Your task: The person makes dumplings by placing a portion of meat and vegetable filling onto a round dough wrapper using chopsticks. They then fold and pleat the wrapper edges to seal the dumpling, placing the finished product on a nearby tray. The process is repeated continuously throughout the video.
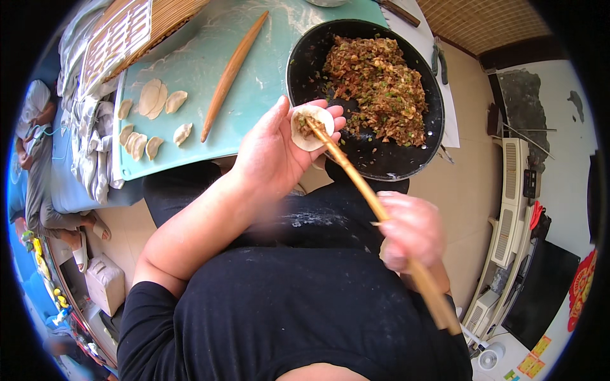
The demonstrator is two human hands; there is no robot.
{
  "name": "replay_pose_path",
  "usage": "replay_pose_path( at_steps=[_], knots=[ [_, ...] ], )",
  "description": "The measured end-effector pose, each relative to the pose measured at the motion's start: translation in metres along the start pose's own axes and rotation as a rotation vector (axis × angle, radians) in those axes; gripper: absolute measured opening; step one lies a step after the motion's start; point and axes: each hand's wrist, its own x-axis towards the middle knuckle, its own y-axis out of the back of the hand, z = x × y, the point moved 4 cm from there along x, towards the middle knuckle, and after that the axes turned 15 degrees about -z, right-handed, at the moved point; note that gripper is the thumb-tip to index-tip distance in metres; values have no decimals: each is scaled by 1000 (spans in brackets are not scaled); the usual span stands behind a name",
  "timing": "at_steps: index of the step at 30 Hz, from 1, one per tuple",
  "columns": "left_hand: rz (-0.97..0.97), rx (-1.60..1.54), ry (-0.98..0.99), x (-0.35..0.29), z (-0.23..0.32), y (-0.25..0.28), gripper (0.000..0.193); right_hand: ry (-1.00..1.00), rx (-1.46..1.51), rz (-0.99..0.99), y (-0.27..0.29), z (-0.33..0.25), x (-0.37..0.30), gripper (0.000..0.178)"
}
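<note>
A round dumpling wrapper (pixel 305 138) lies on the open palm of my left hand (pixel 270 146), beside the near left rim of the pan. Brown minced filling (pixel 311 125) sits in its middle. My right hand (pixel 413 230), slightly blurred, is closed round a pair of chopsticks (pixel 356 176); their tips touch the filling. The black pan (pixel 375 166) holds a big heap of chopped filling (pixel 378 89) flecked with green. On the turquoise board (pixel 184 149) are several folded dumplings (pixel 136 146) and a few overlapping flat wrappers (pixel 152 98).
A wooden rolling pin (pixel 232 79) lies across the floury board. At the upper left are a woven tray (pixel 159 25) and a crumpled cloth (pixel 95 146). Another person (pixel 41 146) sits at the far left. A long white heater-like unit (pixel 511 197) stands along the right wall.
</note>
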Motion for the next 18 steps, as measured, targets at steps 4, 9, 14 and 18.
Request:
replay_pose_path(
  at_steps=[4, 9, 14, 18],
  knots=[
    [29, 21, 29, -3, 4, 2, 52, -284, 265, 386, 33, 20, -8, 36],
    [55, 119, 36, -11, 11, 6, 48, -859, 416, 404, 20, 95, -59, 19],
    [120, 151, 28, -27, 17, 14, 38, -655, 579, 408, 9, 83, -48, 18],
    [209, 199, 63, -38, 11, 20, 34, -639, 685, 357, -3, 85, -52, 18]
  ],
)
